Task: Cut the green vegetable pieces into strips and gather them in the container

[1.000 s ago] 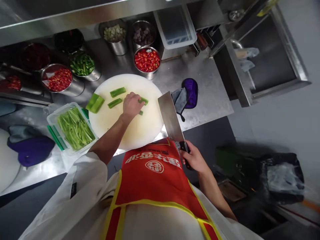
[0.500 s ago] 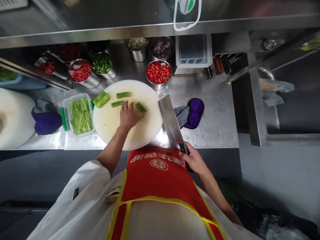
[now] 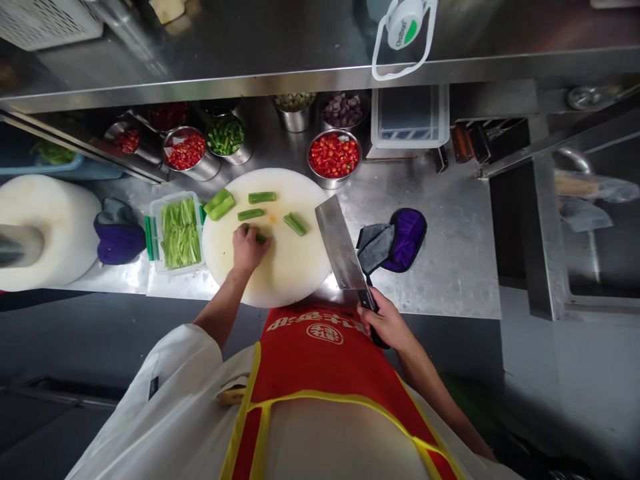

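I have my left grip (image 3: 251, 251) pinched on a green strip (image 3: 261, 238) over the white cutting board (image 3: 283, 280), near two loose strips (image 3: 251, 214); my right grip (image 3: 384, 320) clasps the cleaver (image 3: 341, 243) by its handle, beside the desk (image 3: 450, 267).

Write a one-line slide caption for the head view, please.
The right hand holds a cleaver while the left hand touches a green vegetable piece on a white cutting board.

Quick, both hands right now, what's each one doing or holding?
Left hand: fingers on a green vegetable piece at the cutting board; firm grip or not, can't tell.
Right hand: closed around the cleaver's handle.
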Tool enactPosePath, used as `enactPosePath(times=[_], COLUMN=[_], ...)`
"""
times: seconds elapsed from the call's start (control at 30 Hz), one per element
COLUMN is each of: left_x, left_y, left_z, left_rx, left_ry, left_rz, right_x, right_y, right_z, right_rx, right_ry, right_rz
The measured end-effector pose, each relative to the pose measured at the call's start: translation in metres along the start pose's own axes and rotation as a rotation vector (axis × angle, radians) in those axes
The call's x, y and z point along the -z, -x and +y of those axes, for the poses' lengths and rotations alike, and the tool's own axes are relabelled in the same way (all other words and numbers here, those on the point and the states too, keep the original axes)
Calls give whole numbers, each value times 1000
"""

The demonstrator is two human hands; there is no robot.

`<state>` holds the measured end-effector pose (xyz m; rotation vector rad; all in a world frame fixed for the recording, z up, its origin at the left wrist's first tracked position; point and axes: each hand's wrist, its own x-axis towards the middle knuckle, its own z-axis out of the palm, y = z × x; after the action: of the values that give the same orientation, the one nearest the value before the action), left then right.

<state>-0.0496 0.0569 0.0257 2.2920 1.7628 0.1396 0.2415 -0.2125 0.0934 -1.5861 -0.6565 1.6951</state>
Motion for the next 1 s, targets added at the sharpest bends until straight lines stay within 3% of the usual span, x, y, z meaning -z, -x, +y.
enactPosePath(times=[0.1,0.2,0.37,0.47,0.53,0.8,1.0], left_x=[15,20,-10,-30,-38,-43,-47], left_y=[1,6,-4,-18,-25,-23,-13], left_z=[-26,-23,49,91,104,93,99], left_rx=[116,108,-191,-192,-191,-330,-264], left_ry=[-52,-69,108,113,75,40,35], left_rz=[31,92,-27,-71,-69,-82,-26], right_x=[0,2,6,4,2,1,11], right_y=[-4,-10,-16,-15,-15,-17,-22], right_z=[0,-1,-3,-4,-4,-6,-18], right_rx=[-18,-51,-66,-70,-77,-65,-91], right_ry=[-5,21,77,76,63,55,147], right_rz=[-9,0,-4,-3,0,5,-15])
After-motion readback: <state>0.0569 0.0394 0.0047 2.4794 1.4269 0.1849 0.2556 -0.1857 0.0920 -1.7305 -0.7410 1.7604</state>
